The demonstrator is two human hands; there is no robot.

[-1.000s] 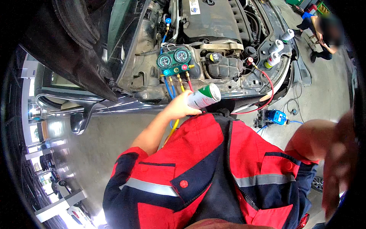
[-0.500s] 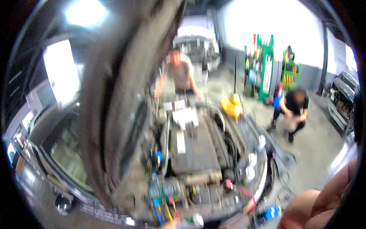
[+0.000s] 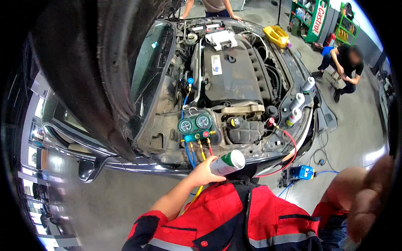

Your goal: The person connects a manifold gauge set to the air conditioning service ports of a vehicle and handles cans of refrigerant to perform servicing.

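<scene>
My left hand (image 3: 202, 175) is wrapped round a white and green aerosol can (image 3: 226, 163), held above the car's front fender beside a yellow hose. Just beyond it, a green manifold gauge set (image 3: 195, 125) with two dials rests in the engine bay, with blue, yellow and red hoses attached. My right hand (image 3: 366, 201) is raised close to the camera at the right rim, dark and partly cut off; I cannot make out its finger grip. Three cans (image 3: 293, 117) stand along the right edge of the engine bay.
A raised hood (image 3: 92, 71) fills the upper left. A person (image 3: 215, 8) leans on the car's far side; another (image 3: 347, 73) crouches at right. A yellow jug (image 3: 276, 35) sits on the car, shelving (image 3: 305, 21) stands behind, and a blue pump (image 3: 303, 172) lies on the floor.
My view tilted up toward the garage and back down, so the engine bay and both people now show more fully than at first. My left hand still holds the can.
</scene>
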